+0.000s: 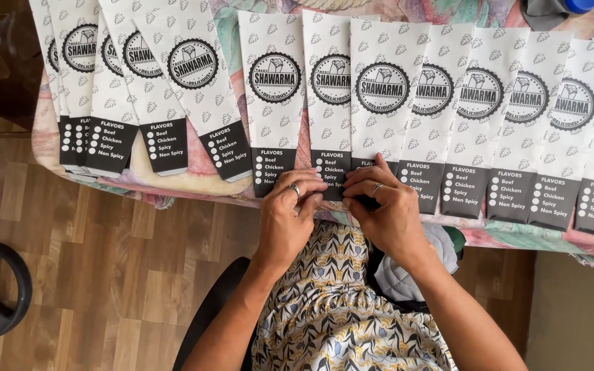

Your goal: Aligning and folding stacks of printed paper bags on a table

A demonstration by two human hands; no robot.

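Left hand and right hand close together, fingers curled, palms down

- Paper sleeves: about thirteen on the table, white with a round black stamp and a black end; four fan out at upper left, nine run from centre to right.
- Hands: two, left and right, a ring on each.
- Blue cap: one, top right.

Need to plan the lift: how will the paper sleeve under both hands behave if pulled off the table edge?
The sleeve looks thin and flat, so probably light and floppy. It overlaps its neighbours, so a pull may drag them. Its black end overhangs the table and would likely droop.
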